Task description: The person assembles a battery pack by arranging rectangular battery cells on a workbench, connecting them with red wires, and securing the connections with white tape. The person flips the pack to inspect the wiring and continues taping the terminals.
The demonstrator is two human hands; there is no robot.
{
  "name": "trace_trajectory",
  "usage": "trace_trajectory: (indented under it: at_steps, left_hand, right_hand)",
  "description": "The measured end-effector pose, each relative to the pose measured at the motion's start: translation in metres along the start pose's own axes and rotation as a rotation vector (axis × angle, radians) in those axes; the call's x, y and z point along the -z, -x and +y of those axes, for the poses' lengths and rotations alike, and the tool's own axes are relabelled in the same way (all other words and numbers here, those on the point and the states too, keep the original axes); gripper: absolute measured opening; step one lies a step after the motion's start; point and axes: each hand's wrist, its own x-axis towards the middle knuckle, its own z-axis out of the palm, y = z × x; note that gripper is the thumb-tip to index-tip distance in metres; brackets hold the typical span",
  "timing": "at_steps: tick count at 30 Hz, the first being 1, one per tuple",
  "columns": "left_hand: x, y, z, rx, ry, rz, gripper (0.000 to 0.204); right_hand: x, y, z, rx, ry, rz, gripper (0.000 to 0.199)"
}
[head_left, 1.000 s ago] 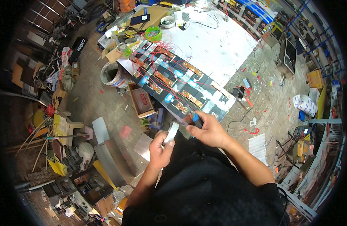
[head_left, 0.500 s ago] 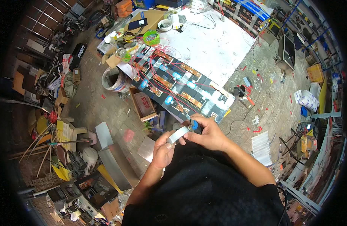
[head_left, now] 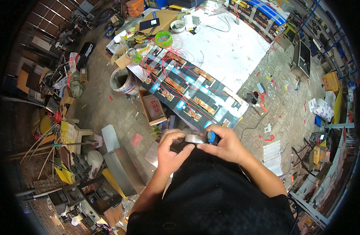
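A roll of silvery-grey tape (head_left: 196, 139) is between my hands, close to my body at the near edge of the battery pack. My left hand (head_left: 170, 150) grips the roll at its left side, thumb along its near edge. My right hand (head_left: 229, 145) is closed around a blue-handled tool (head_left: 212, 138), whose kind I cannot make out, and its thumb touches the roll's right side. Just beyond lies the black battery pack (head_left: 180, 102), with copper bars (head_left: 204, 105), thin red wires (head_left: 162, 72) and strips of clear tape across it.
The pack rests partly on a white-topped table (head_left: 242, 58). A green basket (head_left: 163, 39) of small parts and a white bowl (head_left: 177, 26) stand at its far left. Below are a bucket (head_left: 124, 81) and a wooden box (head_left: 152, 107). A second pack (head_left: 258, 19) sits at the far right.
The tape roll has turned from tilted to more level and moved slightly right. My hands have shifted a little to the right. The whole view has shifted slightly.
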Motion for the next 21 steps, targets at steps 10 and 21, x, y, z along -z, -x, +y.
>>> trace_trajectory:
  at_steps: [10, 21]
  left_hand:
    - [0.004, 0.019, -0.013, 0.240, 0.322, -0.179, 0.023]
    - [-0.018, 0.005, 0.024, 0.338, -0.069, -0.084, 0.009]
  right_hand:
    - [0.011, 0.023, 0.003, 0.054, 0.065, -0.114, 0.026]
    - [0.010, 0.032, 0.004, 0.008, 0.156, 0.019, 0.033]
